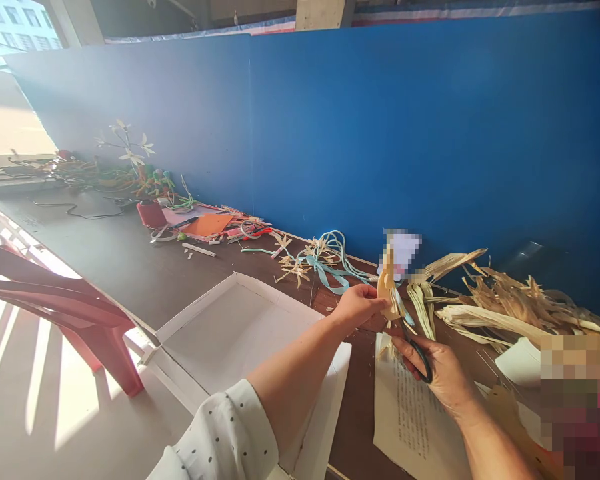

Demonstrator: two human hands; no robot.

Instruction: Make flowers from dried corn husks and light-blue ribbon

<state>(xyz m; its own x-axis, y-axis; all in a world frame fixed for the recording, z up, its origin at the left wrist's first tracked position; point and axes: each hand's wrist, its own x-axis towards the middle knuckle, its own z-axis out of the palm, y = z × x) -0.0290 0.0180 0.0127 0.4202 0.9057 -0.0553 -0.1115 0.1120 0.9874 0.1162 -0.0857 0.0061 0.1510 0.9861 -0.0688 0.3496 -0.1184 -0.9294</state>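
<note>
Pinched in the fingers of my left hand (359, 307) is a pale yellow piece of corn husk (386, 297), held up above the table. My right hand (443, 370) grips scissors (423, 361) by their black handle, and the blades point up at the husk's lower end. Whether the blades are apart or together I cannot make out. Under the hands lies a printed sheet of paper (405, 420) with small husk scraps on it. Greenish husk strips (422, 310) lie just beyond my right hand, beside a heap of dry corn husks (520, 300).
A shallow white cardboard tray (200, 303) sits left of my hands. Husk flowers (295, 267) and light blue cords (337, 267) lie along the blue partition (405, 133). Further left are orange paper (210, 225) and a red plastic chair (95, 320). A blurred person is at right.
</note>
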